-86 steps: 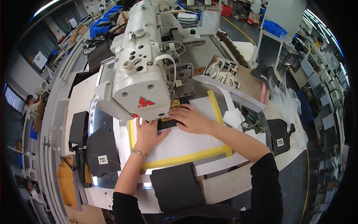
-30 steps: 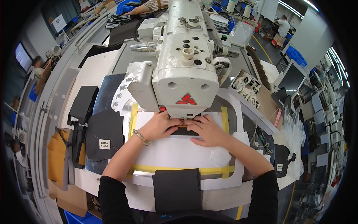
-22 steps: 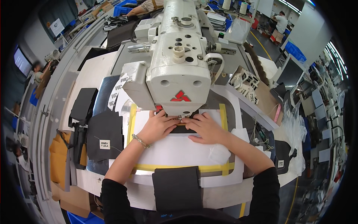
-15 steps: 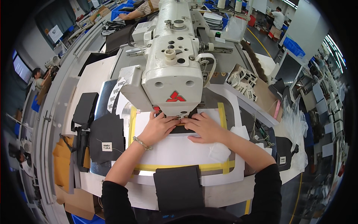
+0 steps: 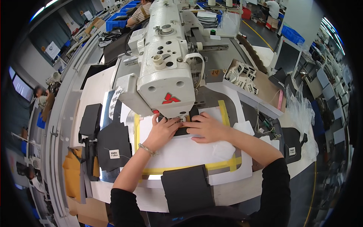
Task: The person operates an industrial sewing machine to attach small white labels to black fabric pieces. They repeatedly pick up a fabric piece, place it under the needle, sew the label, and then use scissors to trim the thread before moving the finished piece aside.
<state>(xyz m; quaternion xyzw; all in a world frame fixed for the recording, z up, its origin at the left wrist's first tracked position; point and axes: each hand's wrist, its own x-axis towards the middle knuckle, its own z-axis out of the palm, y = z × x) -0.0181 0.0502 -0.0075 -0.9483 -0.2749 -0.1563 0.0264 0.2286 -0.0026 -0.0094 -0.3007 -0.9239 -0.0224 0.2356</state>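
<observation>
My left hand (image 5: 163, 132) and my right hand (image 5: 207, 128) meet under the head of a white sewing machine (image 5: 166, 89), close to its needle. Both lie palm down with fingers reaching inward, fairly spread. Their fingertips rest on a dark fabric piece (image 5: 182, 132), at a small item by the needle that the fingers largely hide. Beneath this is a white sheet (image 5: 170, 155) edged with yellow tape (image 5: 223, 113).
On the left lie dark fabric pieces (image 5: 113, 142), one with a pale label (image 5: 114, 154). A dark stack (image 5: 187, 189) sits at the near edge. To the right are a box (image 5: 261, 104) of labels, a labelled dark piece (image 5: 293, 142) and clear plastic (image 5: 302, 113).
The view has shifted, so the machine head appears slightly further left. My hands stay by the needle, with only small finger movements.
</observation>
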